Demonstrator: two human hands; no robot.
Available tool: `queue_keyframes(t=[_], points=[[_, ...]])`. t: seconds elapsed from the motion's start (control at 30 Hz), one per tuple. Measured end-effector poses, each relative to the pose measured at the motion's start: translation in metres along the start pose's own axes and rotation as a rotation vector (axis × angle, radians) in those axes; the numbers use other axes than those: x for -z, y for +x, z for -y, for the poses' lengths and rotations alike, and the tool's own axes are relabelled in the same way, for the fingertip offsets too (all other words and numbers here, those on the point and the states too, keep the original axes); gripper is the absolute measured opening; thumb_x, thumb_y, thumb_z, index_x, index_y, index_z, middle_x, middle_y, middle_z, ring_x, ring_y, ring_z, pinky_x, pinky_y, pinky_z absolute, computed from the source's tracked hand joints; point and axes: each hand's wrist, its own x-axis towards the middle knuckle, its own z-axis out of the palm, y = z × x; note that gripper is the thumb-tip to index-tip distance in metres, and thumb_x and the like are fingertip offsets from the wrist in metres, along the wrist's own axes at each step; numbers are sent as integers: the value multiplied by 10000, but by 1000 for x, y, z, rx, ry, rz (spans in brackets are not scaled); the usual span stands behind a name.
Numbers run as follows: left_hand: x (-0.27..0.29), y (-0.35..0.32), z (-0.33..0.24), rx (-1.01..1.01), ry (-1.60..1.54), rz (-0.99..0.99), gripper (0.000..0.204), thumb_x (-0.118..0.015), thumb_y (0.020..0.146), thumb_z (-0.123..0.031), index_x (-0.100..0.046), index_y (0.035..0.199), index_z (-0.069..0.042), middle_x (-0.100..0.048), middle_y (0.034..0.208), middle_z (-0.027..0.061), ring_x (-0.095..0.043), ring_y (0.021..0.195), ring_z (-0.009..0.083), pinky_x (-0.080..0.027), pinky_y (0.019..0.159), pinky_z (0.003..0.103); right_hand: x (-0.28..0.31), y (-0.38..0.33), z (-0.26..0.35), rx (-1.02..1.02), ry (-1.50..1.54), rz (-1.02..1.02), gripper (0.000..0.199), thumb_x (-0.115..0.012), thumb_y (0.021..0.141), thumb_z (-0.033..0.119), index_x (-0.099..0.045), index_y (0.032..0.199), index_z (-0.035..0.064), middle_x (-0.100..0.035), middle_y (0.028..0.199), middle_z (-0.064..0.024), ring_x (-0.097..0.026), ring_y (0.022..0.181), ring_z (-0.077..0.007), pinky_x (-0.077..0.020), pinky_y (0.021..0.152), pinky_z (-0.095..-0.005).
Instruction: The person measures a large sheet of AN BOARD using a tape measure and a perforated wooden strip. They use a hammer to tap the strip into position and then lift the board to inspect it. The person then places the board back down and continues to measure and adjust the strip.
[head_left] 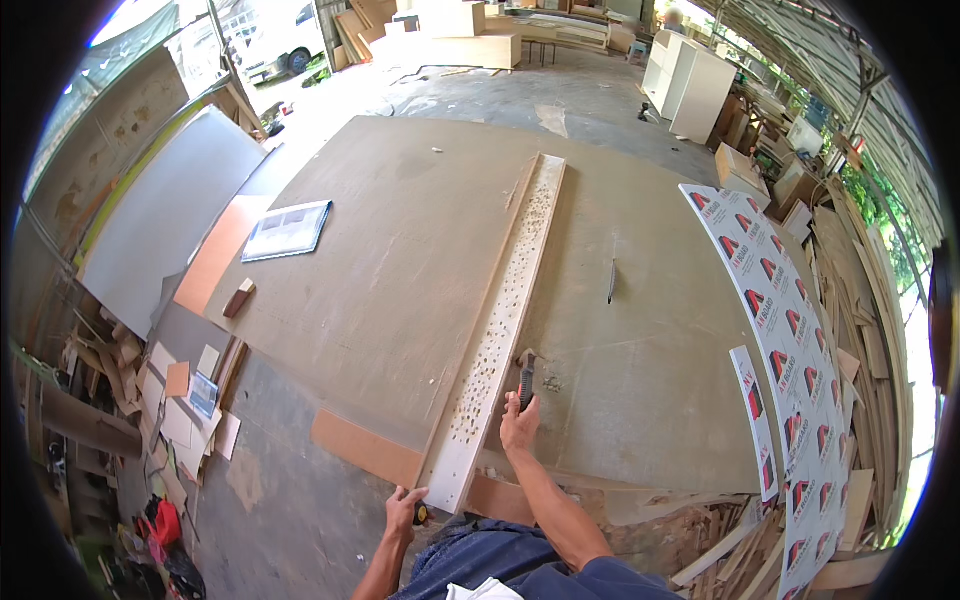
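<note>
A long, narrow white board (505,290) with raised wooden edges lies lengthwise on a large brown panel, its face dotted with many brownish spots. My right hand (519,425) is closed round the dark grip of a hammer (527,375), just right of the board's near half. Beside the hammer lies a little heap of small bits (552,384), too small to name. At the board's near left corner, my left hand (402,510) grips its edge with the fingers bent. A yellow and black round thing (420,513), perhaps a tape measure, shows next to that hand.
The big brown panel (380,230) serves as a worktop. On it lie a clipboard-like sheet (288,231), a brush-like block (239,298) and a thin dark tool (612,281). Printed white sheets (790,370) and stacked timber (868,330) line the right side; offcuts (190,430) lie left.
</note>
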Motion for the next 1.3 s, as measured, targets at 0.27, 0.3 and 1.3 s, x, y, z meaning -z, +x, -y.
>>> queue_keyframes(t=[0.27, 0.3, 1.3], points=[[-15, 32, 22, -186, 158, 133, 421, -793, 810, -180, -575, 1112, 16, -636, 854, 90, -617, 680, 161, -471, 458, 312, -24, 32, 25, 193, -380, -125, 655, -717, 901, 372, -394, 1274, -60, -573, 1200, -264, -571, 1130, -446, -466, 925, -508], [-17, 36, 25, -154, 149, 139, 408, -789, 814, -179, -575, 1105, 10, -639, 856, 95, -619, 662, 164, -474, 461, 312, -17, 36, 27, 186, -392, -92, 631, -719, 892, 332, -394, 1267, -59, -571, 1203, -268, -569, 1135, -446, -462, 928, -511], [-61, 10, 5, 116, 21, 527, 215, -662, 950, -220, -566, 943, -28, -650, 841, 136, -699, 670, 264, -563, 542, 350, 61, 75, -7, 184, -369, -1, 517, -672, 915, 214, -386, 1226, -85, -601, 1079, -325, -628, 986, -475, -522, 801, -524]])
